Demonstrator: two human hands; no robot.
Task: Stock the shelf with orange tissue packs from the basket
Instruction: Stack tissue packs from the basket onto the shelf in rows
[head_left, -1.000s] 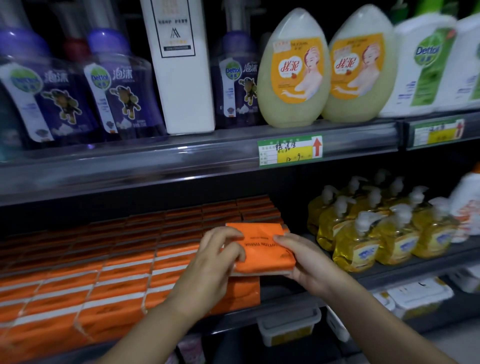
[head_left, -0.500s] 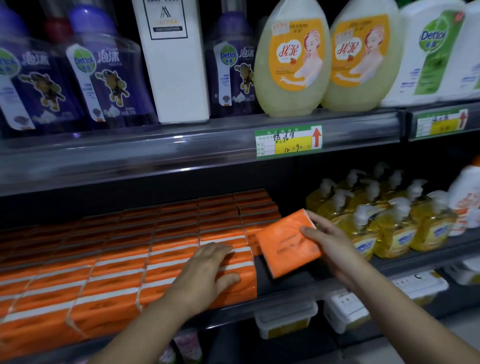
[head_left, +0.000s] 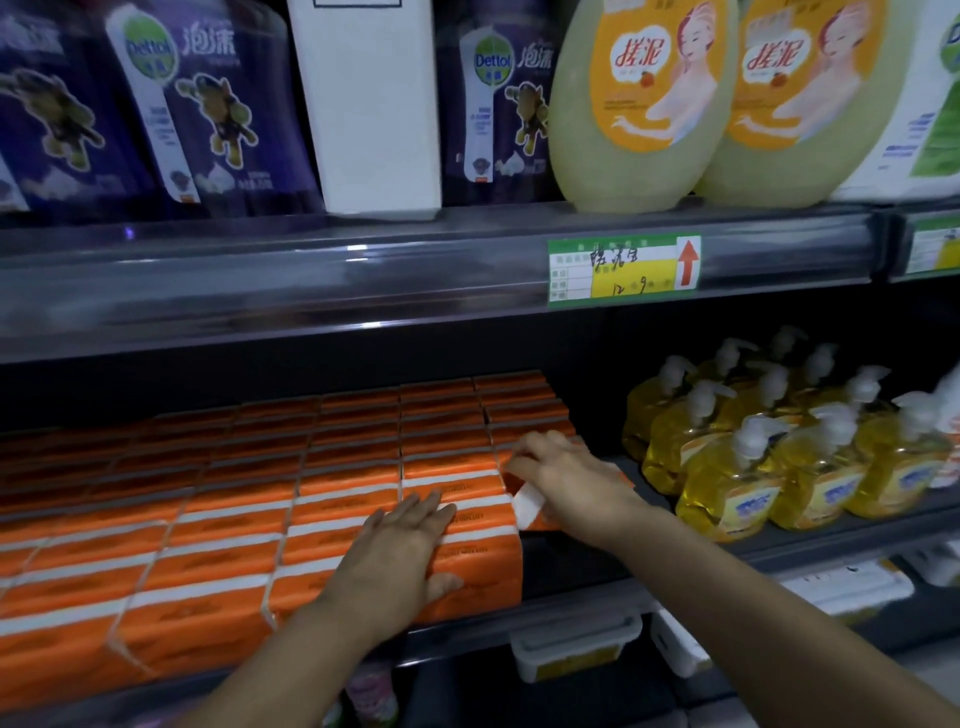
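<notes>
Tubs (head_left: 576, 644) w/ lids sit lowest, under the shelf (head_left: 587, 603) lip. Above them your L hand (head_left: 400, 556) lies flat, fingers straight and close together, palm down on the front-right stack of the orange rows (head_left: 208, 545), thumb on its front face. Just right of it your R hand (head_left: 566, 483) has fingers curled round one pack (head_left: 527, 506), tilted, white end toward you, touching the right edge of the rows; most of it is hidden under the hand. Rows fill the shelf to the left, many deep toward the back. Right, across a gap, stand yellow pump soaps (head_left: 727, 478). Higher: price tag (head_left: 623, 270) w/ red arrow on the upper shelf (head_left: 415, 249) rail, then purple Dettol btls (head_left: 228, 114), white box (head_left: 374, 104), pale yellow btls (head_left: 639, 104).
</notes>
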